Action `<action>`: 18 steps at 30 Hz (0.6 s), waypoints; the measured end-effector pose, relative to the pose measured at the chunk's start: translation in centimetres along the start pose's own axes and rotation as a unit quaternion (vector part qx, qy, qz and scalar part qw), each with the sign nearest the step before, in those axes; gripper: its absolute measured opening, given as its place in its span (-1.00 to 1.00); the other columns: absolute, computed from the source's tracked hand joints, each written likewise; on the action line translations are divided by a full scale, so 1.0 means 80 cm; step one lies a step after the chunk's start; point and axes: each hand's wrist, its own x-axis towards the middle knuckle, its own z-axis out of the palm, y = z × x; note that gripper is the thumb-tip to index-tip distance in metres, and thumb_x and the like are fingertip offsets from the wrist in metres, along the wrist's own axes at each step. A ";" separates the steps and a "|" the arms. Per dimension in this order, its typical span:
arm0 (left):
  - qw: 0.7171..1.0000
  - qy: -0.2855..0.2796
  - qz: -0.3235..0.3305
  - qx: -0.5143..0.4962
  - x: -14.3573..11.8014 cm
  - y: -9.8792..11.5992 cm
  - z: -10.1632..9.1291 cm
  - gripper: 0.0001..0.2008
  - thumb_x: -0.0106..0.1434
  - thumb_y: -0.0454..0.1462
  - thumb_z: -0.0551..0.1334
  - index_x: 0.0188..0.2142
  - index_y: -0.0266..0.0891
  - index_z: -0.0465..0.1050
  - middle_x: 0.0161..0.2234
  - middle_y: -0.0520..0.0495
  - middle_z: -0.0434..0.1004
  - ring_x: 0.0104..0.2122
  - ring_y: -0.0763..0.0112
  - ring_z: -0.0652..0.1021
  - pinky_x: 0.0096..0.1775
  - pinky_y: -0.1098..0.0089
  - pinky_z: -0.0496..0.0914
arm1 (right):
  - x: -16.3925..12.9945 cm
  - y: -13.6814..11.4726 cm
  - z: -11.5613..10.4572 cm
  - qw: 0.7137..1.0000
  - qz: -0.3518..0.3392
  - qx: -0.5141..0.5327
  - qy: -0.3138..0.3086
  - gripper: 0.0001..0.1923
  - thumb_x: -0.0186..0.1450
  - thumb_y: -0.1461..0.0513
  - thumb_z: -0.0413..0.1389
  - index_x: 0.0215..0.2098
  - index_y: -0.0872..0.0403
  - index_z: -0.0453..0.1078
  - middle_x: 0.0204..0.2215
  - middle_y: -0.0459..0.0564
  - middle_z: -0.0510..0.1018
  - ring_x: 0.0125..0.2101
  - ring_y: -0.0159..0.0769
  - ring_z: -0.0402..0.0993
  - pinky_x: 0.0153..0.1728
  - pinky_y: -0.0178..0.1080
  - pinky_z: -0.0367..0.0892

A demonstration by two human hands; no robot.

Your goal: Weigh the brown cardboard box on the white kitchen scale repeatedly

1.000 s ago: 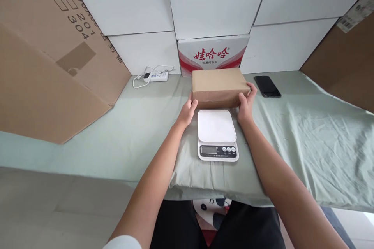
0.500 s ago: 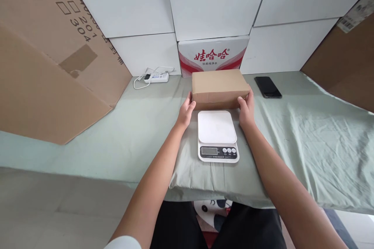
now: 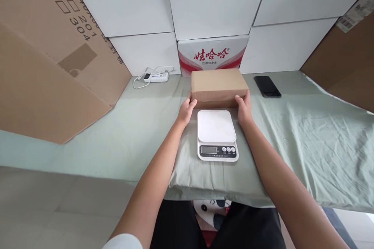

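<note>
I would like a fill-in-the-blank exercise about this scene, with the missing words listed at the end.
1. Both hands, the left hand and the right hand, grip the ends of the brown ____ box.
2. The white kitchen scale lies between the box and the ____.
3. The scale's platform carries ____.
4. The black phone lies to the ____ of the box.

Missing words: cardboard; person; nothing; right

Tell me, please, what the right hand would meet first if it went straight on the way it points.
The right hand already touches the brown box; past it, probably the red-and-white carton, though depth is unclear.
</note>
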 end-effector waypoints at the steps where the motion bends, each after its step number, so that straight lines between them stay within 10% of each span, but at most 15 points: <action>1: 1.000 0.002 -0.001 -0.001 0.001 -0.001 0.000 -0.24 0.44 0.16 0.21 0.49 -0.11 0.36 0.50 -0.13 0.46 0.55 -0.10 0.37 0.57 -0.11 0.19 | 0.001 0.001 -0.001 1.000 -0.002 -0.003 -0.002 -0.39 0.28 -0.11 0.20 0.22 -0.07 0.41 0.24 0.09 0.62 0.34 0.15 0.43 0.56 0.34 0.18; 12: 0.995 0.060 -0.002 -0.074 -0.002 -0.007 -0.009 -0.14 0.35 0.28 0.21 0.45 -0.13 0.39 0.49 -0.17 0.47 0.59 -0.08 0.30 0.58 -0.13 0.20 | -0.005 -0.003 0.001 0.995 -0.034 0.061 -0.075 -0.25 0.28 -0.15 0.20 0.39 -0.16 0.35 0.42 0.02 0.50 0.53 0.06 0.28 0.64 0.31 0.03; 18: 0.996 0.035 0.071 -0.042 -0.084 0.025 -0.002 -0.17 0.45 0.26 0.17 0.54 -0.07 0.28 0.60 -0.14 0.28 0.65 -0.05 0.15 0.62 -0.06 0.11 | -0.058 -0.070 -0.027 0.997 -0.055 0.031 -0.048 -0.07 0.31 -0.19 0.26 0.55 -0.17 0.17 0.57 0.06 0.29 0.64 0.06 0.05 0.67 0.26 -0.06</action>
